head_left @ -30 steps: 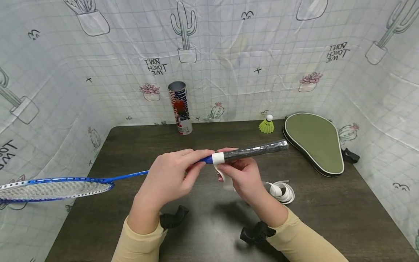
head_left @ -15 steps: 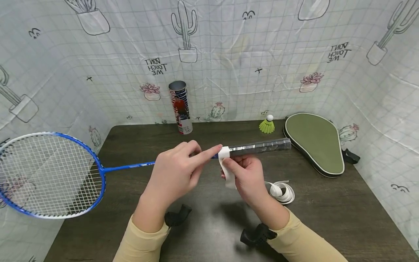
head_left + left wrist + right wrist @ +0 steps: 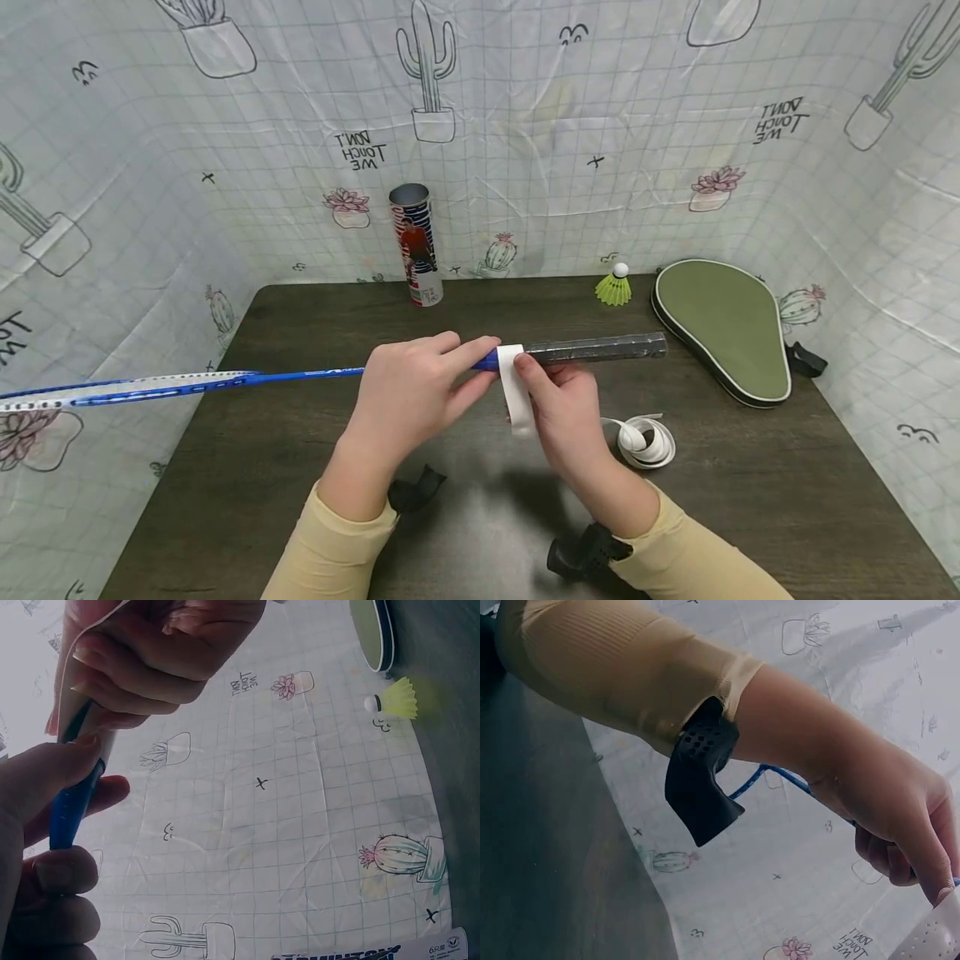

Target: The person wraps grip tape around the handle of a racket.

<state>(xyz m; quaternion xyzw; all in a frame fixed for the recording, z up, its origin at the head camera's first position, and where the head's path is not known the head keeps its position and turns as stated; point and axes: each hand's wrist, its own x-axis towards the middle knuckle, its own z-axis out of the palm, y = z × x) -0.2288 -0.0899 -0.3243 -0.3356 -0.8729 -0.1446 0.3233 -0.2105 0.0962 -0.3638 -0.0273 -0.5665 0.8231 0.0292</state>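
A badminton racket is held level above the table, its head at the left seen nearly edge-on. My left hand grips it at the blue cone, thumb and fingers around it. White grip tape lies over the lower end of the dark, film-shiny handle and hangs down in front. My right hand pinches this tape under the thumb, right beside the handle, its other fingers behind. In the right wrist view the tape shows small perforations.
A loose coil of white tape lies on the dark table by my right forearm. Behind stand a shuttlecock tube and a yellow shuttlecock. An olive racket-shaped case lies at the right. A patterned cloth surrounds the table.
The racket has rolled in my hands: its head showed face-up half a second ago and is edge-on now. My left index finger has drawn back from the tape to the cone.
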